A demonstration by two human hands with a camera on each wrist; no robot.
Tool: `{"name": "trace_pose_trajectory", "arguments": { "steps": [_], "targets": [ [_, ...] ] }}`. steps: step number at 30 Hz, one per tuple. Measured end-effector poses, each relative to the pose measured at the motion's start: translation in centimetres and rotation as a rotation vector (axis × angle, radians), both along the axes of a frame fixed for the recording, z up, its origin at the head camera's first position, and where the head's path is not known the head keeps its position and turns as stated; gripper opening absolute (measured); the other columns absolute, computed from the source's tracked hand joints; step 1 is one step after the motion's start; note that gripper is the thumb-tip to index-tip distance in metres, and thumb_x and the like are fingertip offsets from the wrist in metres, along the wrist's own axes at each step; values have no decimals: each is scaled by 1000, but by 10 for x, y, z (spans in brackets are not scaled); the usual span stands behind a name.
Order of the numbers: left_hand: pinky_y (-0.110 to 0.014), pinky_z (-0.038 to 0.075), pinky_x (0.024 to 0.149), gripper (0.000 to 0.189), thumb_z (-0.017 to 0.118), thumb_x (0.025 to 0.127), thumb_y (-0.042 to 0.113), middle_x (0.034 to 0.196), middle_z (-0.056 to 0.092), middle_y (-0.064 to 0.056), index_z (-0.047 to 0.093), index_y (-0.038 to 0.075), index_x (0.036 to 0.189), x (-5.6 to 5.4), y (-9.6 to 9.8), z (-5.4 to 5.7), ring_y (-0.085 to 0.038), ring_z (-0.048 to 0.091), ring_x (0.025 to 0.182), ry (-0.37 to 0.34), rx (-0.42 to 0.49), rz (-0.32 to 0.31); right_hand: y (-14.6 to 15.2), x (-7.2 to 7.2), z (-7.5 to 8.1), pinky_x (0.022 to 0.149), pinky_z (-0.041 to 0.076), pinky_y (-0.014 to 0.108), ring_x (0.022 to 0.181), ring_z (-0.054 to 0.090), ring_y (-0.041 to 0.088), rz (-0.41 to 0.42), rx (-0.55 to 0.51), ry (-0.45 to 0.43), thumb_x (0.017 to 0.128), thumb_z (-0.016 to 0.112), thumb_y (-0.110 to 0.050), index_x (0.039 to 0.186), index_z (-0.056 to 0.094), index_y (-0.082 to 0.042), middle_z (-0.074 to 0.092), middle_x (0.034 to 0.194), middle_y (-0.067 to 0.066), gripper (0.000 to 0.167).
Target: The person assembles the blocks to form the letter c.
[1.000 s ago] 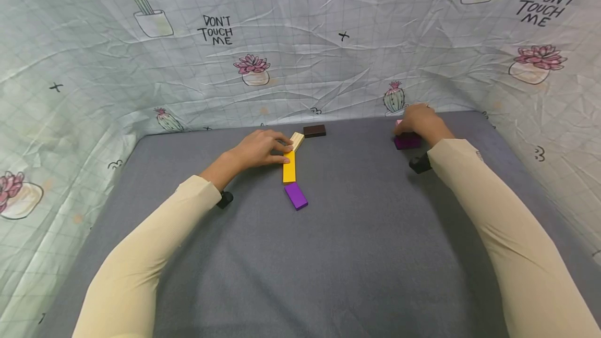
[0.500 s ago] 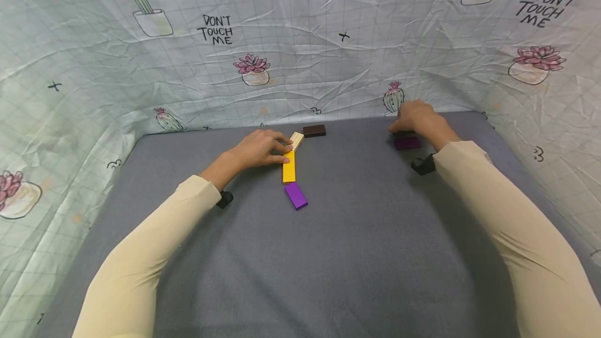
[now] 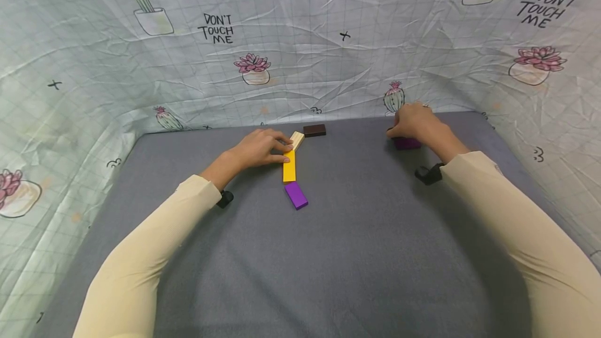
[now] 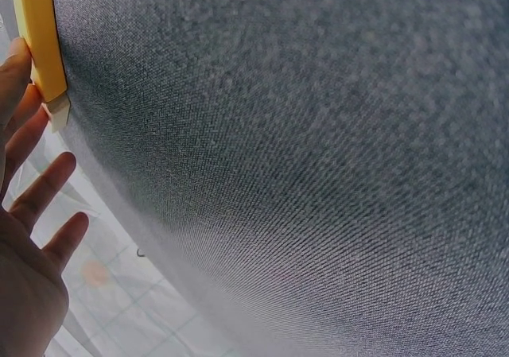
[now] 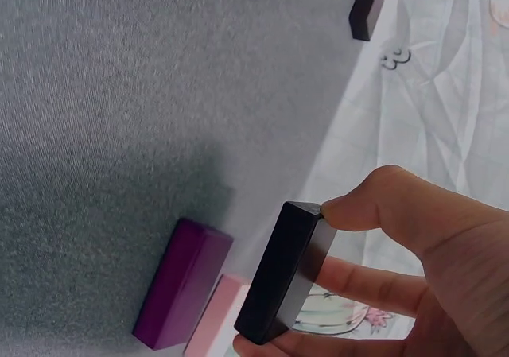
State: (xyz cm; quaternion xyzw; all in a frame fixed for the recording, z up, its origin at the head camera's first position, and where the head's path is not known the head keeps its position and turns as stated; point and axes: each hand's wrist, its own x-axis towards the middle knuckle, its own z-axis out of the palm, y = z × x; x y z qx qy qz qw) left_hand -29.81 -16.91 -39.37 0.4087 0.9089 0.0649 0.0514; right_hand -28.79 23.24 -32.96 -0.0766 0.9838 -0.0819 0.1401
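My left hand [image 3: 263,148] rests its thumb and fingertips on a yellow block [image 3: 289,167] and the near end of a pale wooden block [image 3: 297,140]. Its other fingers are spread in the left wrist view. In the right wrist view, my right hand [image 5: 429,269] pinches a black block [image 5: 278,273] between thumb and fingers, tilted and seemingly raised. Beside it on the cloth lie a dark purple block [image 5: 181,285] and a pink block [image 5: 219,317], partly hidden behind the black one. The head view hides the black and pink blocks behind that hand.
A bright purple block [image 3: 296,195] lies at the yellow block's near end. A dark brown block [image 3: 314,130] sits by the back edge, past the pale one. Grey cloth [image 3: 328,254] covers the table, and a printed curtain [image 3: 300,56] rises behind it.
My right hand has shifted slightly left, and its forearm has swung outward. The pink block seen beside it earlier is now hidden in the head view. The left hand stays still.
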Motion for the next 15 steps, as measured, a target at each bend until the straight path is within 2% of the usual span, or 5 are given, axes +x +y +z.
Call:
{"name": "trace_pose_trajectory", "arguments": {
  "steps": [8, 12, 15],
  "targets": [
    [-47, 44, 107, 45, 71, 95, 43, 139, 63, 0, 69, 16, 132, 0, 0, -1, -27, 57, 127, 3, -7, 2, -2, 13, 1, 88, 49, 58, 99, 64, 40, 31, -23, 34, 91, 71, -34, 112, 74, 1, 70, 113, 22, 41],
    [-47, 44, 107, 46, 70, 95, 43, 139, 63, 0, 69, 17, 132, 0, 0, -1, -26, 57, 127, 4, -7, 2, -3, 21, -2, 77, 52, 51, 86, 64, 32, 39, -43, 53, 89, 71, -34, 107, 75, -2, 72, 102, 17, 37],
    [-47, 44, 107, 46, 70, 95, 43, 139, 63, 0, 69, 17, 133, 0, 0, -1, -26, 57, 127, 1, -5, 8, -4, 26, -3, 73, 51, 49, 81, 61, 29, 36, -63, 66, 88, 71, -34, 104, 75, -3, 72, 97, 14, 36]
  ]
}}
